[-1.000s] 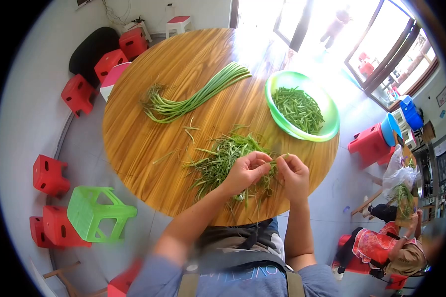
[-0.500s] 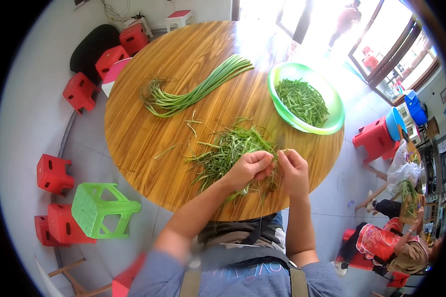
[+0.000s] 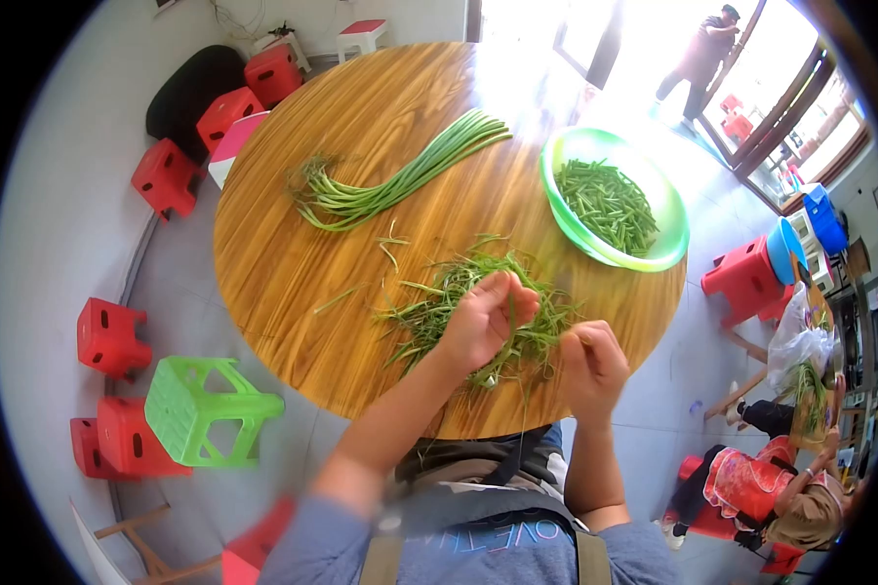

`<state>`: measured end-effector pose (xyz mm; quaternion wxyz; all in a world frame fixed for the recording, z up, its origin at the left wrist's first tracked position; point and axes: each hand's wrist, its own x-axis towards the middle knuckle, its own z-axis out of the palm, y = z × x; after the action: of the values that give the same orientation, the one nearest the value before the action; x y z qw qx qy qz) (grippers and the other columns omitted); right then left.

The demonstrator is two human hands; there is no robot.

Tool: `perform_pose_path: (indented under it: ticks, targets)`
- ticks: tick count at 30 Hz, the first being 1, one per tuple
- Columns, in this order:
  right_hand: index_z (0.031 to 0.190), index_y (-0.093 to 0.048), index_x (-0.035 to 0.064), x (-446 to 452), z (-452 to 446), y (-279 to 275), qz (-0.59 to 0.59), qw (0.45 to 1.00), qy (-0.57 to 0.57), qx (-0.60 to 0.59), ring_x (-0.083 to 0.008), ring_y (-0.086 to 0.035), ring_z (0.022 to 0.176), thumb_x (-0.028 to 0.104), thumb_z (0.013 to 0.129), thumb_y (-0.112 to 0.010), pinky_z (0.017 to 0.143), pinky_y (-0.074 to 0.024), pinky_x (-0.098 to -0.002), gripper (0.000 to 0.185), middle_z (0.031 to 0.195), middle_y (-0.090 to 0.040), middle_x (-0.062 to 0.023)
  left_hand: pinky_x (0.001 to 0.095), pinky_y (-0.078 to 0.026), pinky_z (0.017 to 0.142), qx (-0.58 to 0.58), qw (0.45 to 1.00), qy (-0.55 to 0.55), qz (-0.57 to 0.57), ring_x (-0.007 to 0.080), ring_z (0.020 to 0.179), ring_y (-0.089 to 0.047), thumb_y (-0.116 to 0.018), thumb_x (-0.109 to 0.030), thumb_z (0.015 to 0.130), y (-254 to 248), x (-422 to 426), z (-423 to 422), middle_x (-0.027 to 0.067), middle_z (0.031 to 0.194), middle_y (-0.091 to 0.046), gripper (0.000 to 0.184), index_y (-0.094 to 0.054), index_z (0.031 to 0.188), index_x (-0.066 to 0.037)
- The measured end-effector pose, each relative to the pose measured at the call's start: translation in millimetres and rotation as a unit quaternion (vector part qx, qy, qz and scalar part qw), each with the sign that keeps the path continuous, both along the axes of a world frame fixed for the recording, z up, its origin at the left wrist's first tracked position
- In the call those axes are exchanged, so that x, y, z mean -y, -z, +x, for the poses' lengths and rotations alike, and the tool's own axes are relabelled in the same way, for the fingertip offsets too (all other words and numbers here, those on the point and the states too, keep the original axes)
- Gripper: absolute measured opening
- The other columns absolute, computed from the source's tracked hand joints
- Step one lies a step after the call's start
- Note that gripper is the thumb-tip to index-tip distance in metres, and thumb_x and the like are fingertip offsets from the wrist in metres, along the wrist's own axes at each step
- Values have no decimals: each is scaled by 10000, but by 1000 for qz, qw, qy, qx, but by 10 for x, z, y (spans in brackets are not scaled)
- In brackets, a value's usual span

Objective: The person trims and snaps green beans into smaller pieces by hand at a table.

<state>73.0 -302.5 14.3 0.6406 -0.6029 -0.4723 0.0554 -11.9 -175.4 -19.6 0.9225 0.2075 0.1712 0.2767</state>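
Observation:
My left hand (image 3: 491, 317) is closed in a pinch over the loose pile of green leaves and stem scraps (image 3: 439, 317) near the table's front edge. What it pinches, if anything, is too small to name. Right of the pile, my right hand (image 3: 593, 366) is also closed, slightly blurred, with its contents hidden. Beyond it stands a pale green bowl (image 3: 665, 239) holding many short cut green stem pieces (image 3: 610, 205). A bunch of long green stems (image 3: 400, 180) lies farther back on the table, its straggly ends to the left.
The round wooden table (image 3: 293, 263) carries a few stray scraps. A green stool (image 3: 205, 409) and several red stools (image 3: 112, 336) stand at the left. On the right, a seated person in a red apron (image 3: 746, 483) handles greens. Another person (image 3: 702, 63) stands by the glass doors.
My hands have moved apart: the right one went down and slightly right, while the left rose a little. The person by the doors has shifted right.

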Motion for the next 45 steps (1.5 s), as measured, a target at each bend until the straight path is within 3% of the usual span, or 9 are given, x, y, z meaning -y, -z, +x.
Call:
perform_pose_path:
  ticks: [3,7,10,14,24,30,33,38,45]
  targets:
    - [792,-540,-23,131,110,-61,117,983,-70,-123,-84,-427,556,-11,839,-526,480,-333,-188,51,760,-513,-69,219,-406,571,70,997,-3,-46,90,616,-500,-463,-313,927,97,-210,-87,-2,708,-539,223,-521,965,-101]
    - [857,-509,-11,128,391,-174,311,849,-195,-380,-67,-336,512,30,886,-474,441,-294,-194,61,784,-460,-57,204,-352,488,96,992,20,-73,63,530,-418,-455,-322,928,208,-287,-109,-1,667,-512,255,-526,980,-83]
    - [797,-545,7,-86,410,-72,-4,993,50,-103,-107,-404,493,129,872,-560,442,-340,-235,144,700,-480,-29,174,-291,430,91,992,55,-72,36,458,-354,-452,-337,927,200,-279,-114,-6,649,-508,291,-524,974,-59]
    - [787,-571,20,-279,397,300,-152,962,62,218,-175,-474,505,186,819,-641,466,-387,-285,183,605,-500,-49,164,-245,380,91,988,110,-62,21,390,-307,-434,-348,932,166,-210,-101,-12,616,-507,336,-527,943,-26]
    - [839,-648,15,-386,292,227,-147,975,79,149,-130,-501,563,137,815,-639,516,-404,-244,125,698,-550,-64,160,-232,350,154,970,177,-66,9,359,-305,-408,-325,947,156,-204,-119,-30,572,-502,330,-542,913,-25]
    - [856,-641,-23,-392,178,-14,-145,958,-75,-234,-57,-495,655,103,837,-620,588,-406,-206,129,755,-560,-10,172,-227,352,98,975,197,-12,15,346,-302,-437,-350,933,114,-106,-138,-21,572,-510,322,-536,909,-45]
    - [870,-644,-16,-425,125,-6,-118,969,-107,-186,-59,-493,673,105,855,-596,594,-396,-190,131,779,-564,-2,163,-235,341,51,980,194,8,16,327,-298,-409,-367,939,44,-46,-128,-24,547,-518,338,-542,888,-60]
    - [869,-632,-11,-408,158,-153,-91,925,-110,-353,-34,-389,540,124,879,-560,488,-289,-178,153,577,-436,39,205,-373,462,45,977,207,16,90,483,-466,-470,-228,918,-95,3,-188,64,706,-587,265,-581,907,13]
    - [898,-609,-20,-304,260,-254,-79,906,-128,-395,-42,-345,514,138,897,-526,466,-254,-190,179,587,-418,38,217,-364,444,-30,979,191,67,93,489,-463,-504,-180,874,-279,118,-208,59,682,-575,217,-594,837,14]
